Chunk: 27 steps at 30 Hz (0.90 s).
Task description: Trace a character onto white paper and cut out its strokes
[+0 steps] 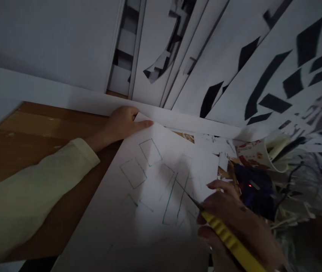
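A white sheet with several green-outlined rectangles lies on a brown table. My left hand, in a pale yellow sleeve, presses flat on the sheet's far corner. My right hand grips a yellow craft knife whose dark blade tip rests on the sheet at one of the green lines near the right side.
White boards with black cut-out holes lean against the wall behind. At the right lie a dark blue tool with a red light, a crumpled printed paper cup and a heap of paper scraps.
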Each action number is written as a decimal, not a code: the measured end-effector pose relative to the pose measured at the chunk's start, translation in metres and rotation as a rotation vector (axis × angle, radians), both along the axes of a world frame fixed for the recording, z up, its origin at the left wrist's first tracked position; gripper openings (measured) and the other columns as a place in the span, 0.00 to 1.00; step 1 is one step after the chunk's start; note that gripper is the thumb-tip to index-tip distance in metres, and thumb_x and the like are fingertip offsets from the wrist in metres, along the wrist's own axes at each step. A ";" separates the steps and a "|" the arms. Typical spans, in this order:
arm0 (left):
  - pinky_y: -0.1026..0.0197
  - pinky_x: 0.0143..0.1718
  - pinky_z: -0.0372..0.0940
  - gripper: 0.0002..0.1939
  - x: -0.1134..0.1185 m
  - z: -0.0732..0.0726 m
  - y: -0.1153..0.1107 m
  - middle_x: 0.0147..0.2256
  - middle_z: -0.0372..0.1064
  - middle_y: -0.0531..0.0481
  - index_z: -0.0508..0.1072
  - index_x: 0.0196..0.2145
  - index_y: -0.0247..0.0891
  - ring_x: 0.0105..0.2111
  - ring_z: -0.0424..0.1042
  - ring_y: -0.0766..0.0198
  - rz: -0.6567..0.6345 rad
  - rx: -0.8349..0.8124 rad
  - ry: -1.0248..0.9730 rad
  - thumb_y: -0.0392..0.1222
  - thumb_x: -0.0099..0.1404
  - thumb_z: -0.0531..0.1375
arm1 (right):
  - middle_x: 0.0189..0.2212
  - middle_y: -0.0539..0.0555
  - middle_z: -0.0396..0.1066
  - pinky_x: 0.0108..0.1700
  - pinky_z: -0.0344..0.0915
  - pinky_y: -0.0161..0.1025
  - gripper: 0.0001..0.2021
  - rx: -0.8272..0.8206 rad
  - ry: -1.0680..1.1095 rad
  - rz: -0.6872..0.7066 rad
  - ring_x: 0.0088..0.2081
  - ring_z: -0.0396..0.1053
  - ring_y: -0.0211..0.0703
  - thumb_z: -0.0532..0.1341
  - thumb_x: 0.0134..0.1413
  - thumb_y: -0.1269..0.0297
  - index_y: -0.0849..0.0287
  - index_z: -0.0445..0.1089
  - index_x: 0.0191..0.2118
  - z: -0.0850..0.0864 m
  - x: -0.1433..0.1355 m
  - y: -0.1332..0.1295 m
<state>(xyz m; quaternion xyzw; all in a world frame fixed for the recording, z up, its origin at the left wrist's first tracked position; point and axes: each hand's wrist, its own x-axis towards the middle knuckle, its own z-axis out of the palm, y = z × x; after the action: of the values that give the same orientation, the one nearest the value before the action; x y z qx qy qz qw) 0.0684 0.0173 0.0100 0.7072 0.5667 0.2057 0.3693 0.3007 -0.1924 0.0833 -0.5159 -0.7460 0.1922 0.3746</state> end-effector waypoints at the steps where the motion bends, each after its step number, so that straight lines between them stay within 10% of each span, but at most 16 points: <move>1: 0.60 0.25 0.47 0.25 0.000 0.001 0.000 0.21 0.54 0.55 0.55 0.20 0.42 0.23 0.56 0.65 0.000 0.003 -0.001 0.63 0.53 0.62 | 0.23 0.46 0.76 0.48 0.74 0.54 0.15 -0.008 0.019 0.025 0.22 0.72 0.42 0.74 0.47 0.58 0.48 0.77 0.43 -0.004 0.000 0.000; 9: 0.60 0.25 0.51 0.22 -0.001 0.004 -0.002 0.23 0.62 0.52 0.59 0.20 0.42 0.24 0.61 0.63 -0.026 0.039 -0.002 0.61 0.55 0.61 | 0.36 0.56 0.76 0.37 0.72 0.45 0.11 -0.179 0.493 -0.296 0.38 0.75 0.50 0.66 0.54 0.54 0.55 0.76 0.40 -0.016 -0.001 -0.013; 15: 0.60 0.24 0.52 0.22 -0.003 0.003 -0.002 0.23 0.65 0.51 0.61 0.21 0.42 0.24 0.63 0.61 -0.029 0.038 -0.002 0.62 0.54 0.60 | 0.22 0.44 0.61 0.25 0.58 0.34 0.09 -0.094 0.697 -0.224 0.24 0.60 0.37 0.67 0.50 0.58 0.55 0.68 0.31 -0.006 -0.010 0.051; 22: 0.59 0.24 0.53 0.22 -0.001 0.003 0.000 0.24 0.66 0.50 0.62 0.22 0.42 0.25 0.65 0.60 -0.016 0.027 0.049 0.63 0.55 0.60 | 0.22 0.45 0.70 0.27 0.64 0.34 0.20 -0.297 0.562 -0.131 0.24 0.67 0.35 0.74 0.42 0.50 0.57 0.68 0.31 -0.021 -0.009 0.118; 27: 0.60 0.24 0.49 0.23 0.001 0.004 0.001 0.21 0.62 0.51 0.61 0.21 0.42 0.23 0.62 0.61 -0.008 0.025 0.077 0.64 0.54 0.60 | 0.19 0.46 0.65 0.20 0.60 0.32 0.20 -0.212 0.635 -0.197 0.19 0.63 0.33 0.62 0.59 0.44 0.57 0.69 0.29 -0.048 -0.019 0.121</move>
<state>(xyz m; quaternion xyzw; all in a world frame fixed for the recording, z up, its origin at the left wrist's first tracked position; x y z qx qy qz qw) 0.0695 0.0182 0.0135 0.7215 0.5748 0.1838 0.3394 0.2819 -0.0711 0.0356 -0.5359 -0.5147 0.3824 0.5492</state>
